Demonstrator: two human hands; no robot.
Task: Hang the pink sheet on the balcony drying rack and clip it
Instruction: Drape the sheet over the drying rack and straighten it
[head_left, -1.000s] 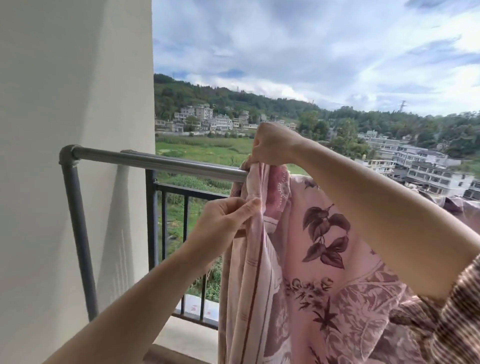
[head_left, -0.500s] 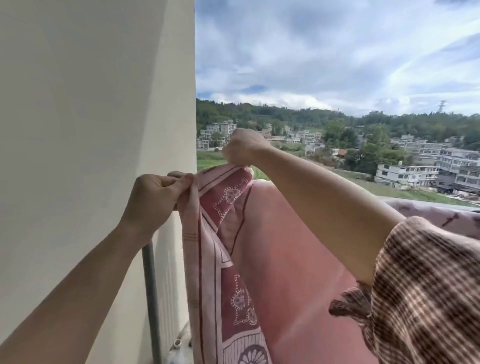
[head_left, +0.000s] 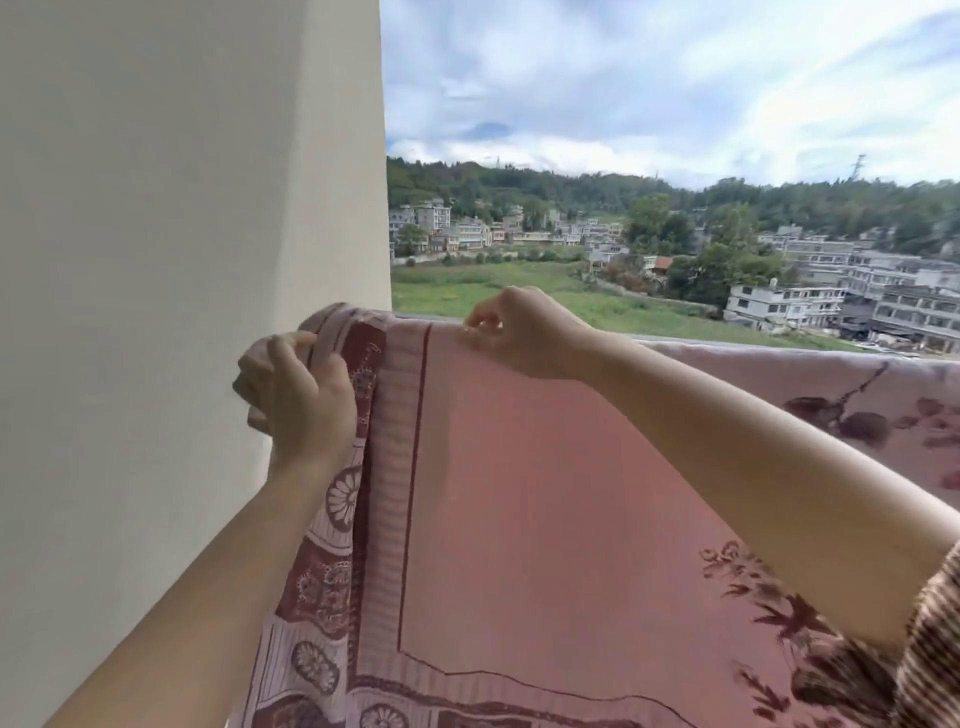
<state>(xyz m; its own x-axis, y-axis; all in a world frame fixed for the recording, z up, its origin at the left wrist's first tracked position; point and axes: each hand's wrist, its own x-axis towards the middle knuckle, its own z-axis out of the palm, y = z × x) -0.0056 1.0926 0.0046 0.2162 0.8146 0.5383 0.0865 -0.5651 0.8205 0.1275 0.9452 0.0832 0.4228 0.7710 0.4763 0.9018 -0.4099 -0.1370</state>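
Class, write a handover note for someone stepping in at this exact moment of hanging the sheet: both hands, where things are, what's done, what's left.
Left hand: grips the bunched patterned border of the pink floral fabric sheet, beside the cream wall.
Right hand: fingers pinch the sheet's top fold on the grey metal rack rail.
Done: sheet draped over the rail.
Left: flatten the bunched end, then clip; no clips in view.
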